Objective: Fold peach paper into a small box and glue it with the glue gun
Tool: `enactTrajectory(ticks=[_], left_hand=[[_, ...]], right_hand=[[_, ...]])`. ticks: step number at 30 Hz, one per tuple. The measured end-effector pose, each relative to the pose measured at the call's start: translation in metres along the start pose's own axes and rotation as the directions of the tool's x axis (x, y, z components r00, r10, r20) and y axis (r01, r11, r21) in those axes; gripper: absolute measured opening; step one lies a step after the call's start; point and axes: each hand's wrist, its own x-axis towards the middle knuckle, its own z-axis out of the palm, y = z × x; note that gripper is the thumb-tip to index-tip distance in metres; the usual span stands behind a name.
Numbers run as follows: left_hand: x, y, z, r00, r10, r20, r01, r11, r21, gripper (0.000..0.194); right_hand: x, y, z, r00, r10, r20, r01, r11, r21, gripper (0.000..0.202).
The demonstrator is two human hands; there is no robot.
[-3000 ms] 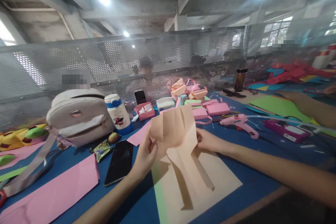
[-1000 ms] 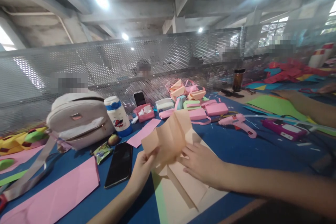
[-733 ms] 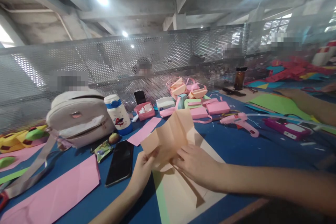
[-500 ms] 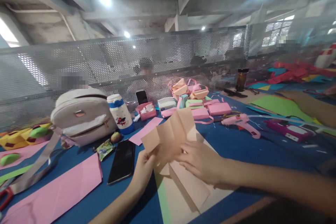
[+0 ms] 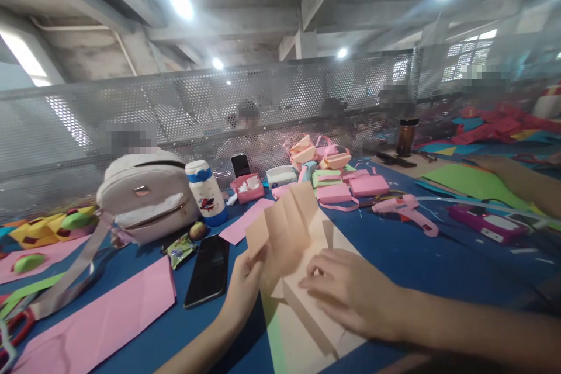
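Note:
A creased orange-tan paper (image 5: 287,234) stands partly folded in front of me, its flaps raised. My left hand (image 5: 246,277) pinches its left edge between thumb and fingers. At the paper's lower right, my right hand (image 5: 346,289) has its fingers curled over the folded part, thumb and index close together; whether they grip it is hard to tell. Beneath lie a pale sheet (image 5: 350,245) and a strip of green paper (image 5: 275,339).
On the blue table (image 5: 421,269) are a black phone (image 5: 207,272), pink sheets (image 5: 105,315), a backpack (image 5: 144,198), a bottle (image 5: 205,193), a pink glue gun (image 5: 405,210) and small paper bags (image 5: 333,194). Another person's arm (image 5: 521,181) reaches in at right.
My right hand has moved down and toward me, off the paper's upper right part. My left hand still pinches the left edge. The view has shifted slightly.

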Motion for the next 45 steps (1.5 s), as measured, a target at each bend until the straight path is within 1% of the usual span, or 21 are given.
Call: enactTrajectory(ticks=[2, 3, 5, 6, 9, 12, 13, 15, 17, 19, 20, 23, 25, 28, 30, 33, 35, 37, 39, 42, 45], left_hand=[[0.002, 0.0, -0.002, 1.0, -0.002, 0.016, 0.001, 1.0, 0.011, 0.037], [0.003, 0.0, -0.002, 1.0, -0.004, 0.025, 0.004, 1.0, 0.023, 0.038], [0.007, 0.0, -0.004, 0.999, -0.004, 0.043, 0.001, 0.998, 0.064, 0.039], [0.01, 0.0, -0.004, 0.999, 0.006, 0.046, -0.01, 0.996, 0.085, 0.039], [0.016, 0.001, -0.004, 0.998, 0.04, 0.043, -0.045, 0.99, 0.134, 0.039], [0.02, 0.001, -0.002, 0.996, 0.058, 0.062, -0.067, 0.985, 0.161, 0.039], [0.021, 0.001, -0.001, 0.995, 0.065, 0.072, -0.076, 0.984, 0.162, 0.039], [0.021, 0.002, 0.0, 0.993, 0.08, 0.084, -0.092, 0.985, 0.147, 0.039], [0.021, 0.003, 0.001, 0.992, 0.088, 0.095, -0.099, 0.988, 0.118, 0.038], [0.02, 0.004, 0.002, 0.991, 0.092, 0.097, -0.101, 0.991, 0.089, 0.035], [0.02, 0.004, 0.002, 0.991, 0.094, 0.096, -0.101, 0.992, 0.079, 0.034], [0.02, -0.001, 0.0, 0.994, 0.07, 0.081, -0.076, 0.995, 0.069, 0.032], [0.021, -0.005, -0.002, 0.998, 0.037, 0.051, -0.04, 0.997, 0.069, 0.033], [0.02, -0.005, -0.006, 1.0, 0.011, 0.005, -0.011, 0.997, 0.074, 0.037], [0.019, -0.001, -0.009, 1.0, 0.029, 0.01, -0.03, 0.998, 0.054, 0.041], [0.015, 0.007, -0.013, 0.997, 0.061, 0.044, -0.06, 0.998, -0.019, 0.054], [0.012, 0.008, -0.016, 0.997, 0.068, 0.045, -0.066, 0.997, -0.042, 0.062], [0.009, 0.005, -0.019, 0.996, 0.085, 0.029, -0.084, 0.996, -0.035, 0.066], [0.006, 0.003, -0.022, 0.993, 0.112, 0.023, -0.112, 0.994, -0.013, 0.064], [0.003, 0.003, -0.022, 0.99, 0.14, 0.035, -0.141, 0.989, 0.038, 0.054], [0.0, 0.01, -0.02, 0.979, 0.202, 0.034, -0.205, 0.966, 0.158, 0.044]], right_hand=[[0.001, 0.014, -0.007, 0.991, 0.09, -0.099, -0.09, 0.996, 0.007, 0.024], [0.0, 0.021, -0.009, 0.983, 0.141, -0.118, -0.141, 0.99, 0.008, 0.023], [-0.001, 0.031, -0.011, 0.978, 0.187, -0.091, -0.188, 0.982, 0.004, 0.022], [-0.002, 0.034, -0.011, 0.983, 0.17, -0.069, -0.17, 0.985, -0.002, 0.022], [-0.002, 0.034, -0.005, 0.999, 0.033, -0.032, -0.034, 0.999, -0.022, 0.021], [0.008, 0.024, 0.003, 0.989, -0.142, -0.041, 0.14, 0.988, -0.063, 0.028], [0.013, 0.021, 0.006, 0.973, -0.223, -0.053, 0.217, 0.972, -0.095, 0.032], [0.025, 0.017, 0.012, 0.912, -0.407, -0.054, 0.392, 0.903, -0.175, 0.038], [0.035, 0.016, 0.017, 0.837, -0.543, -0.07, 0.507, 0.817, -0.274, 0.032], [0.041, 0.016, 0.019, 0.792, -0.609, -0.035, 0.558, 0.746, -0.363, 0.025], [0.043, 0.016, 0.019, 0.786, -0.618, -0.011, 0.564, 0.725, -0.395, 0.024], [0.039, 0.019, 0.016, 0.802, -0.597, 0.017, 0.542, 0.716, -0.439, 0.025], [0.035, 0.022, 0.013, 0.818, -0.576, 0.002, 0.521, 0.739, -0.426, 0.026], [0.029, 0.026, 0.011, 0.825, -0.563, -0.037, 0.506, 0.767, -0.394, 0.026], [0.028, 0.028, 0.011, 0.827, -0.559, -0.061, 0.498, 0.779, -0.381, 0.026], [0.029, 0.031, 0.013, 0.837, -0.542, -0.081, 0.478, 0.794, -0.377, 0.024], [0.029, 0.033, 0.013, 0.843, -0.534, -0.073, 0.472, 0.797, -0.378, 0.024], [0.028, 0.034, 0.013, 0.856, -0.515, -0.044, 0.464, 0.804, -0.371, 0.022], [0.027, 0.036, 0.012, 0.875, -0.485, -0.017, 0.446, 0.818, -0.363, 0.021], [0.024, 0.04, 0.011, 0.893, -0.45, 0.02, 0.429, 0.836, -0.34, 0.019], [0.021, 0.043, 0.008, 0.909, -0.413, 0.063, 0.412, 0.861, -0.298, 0.017]])
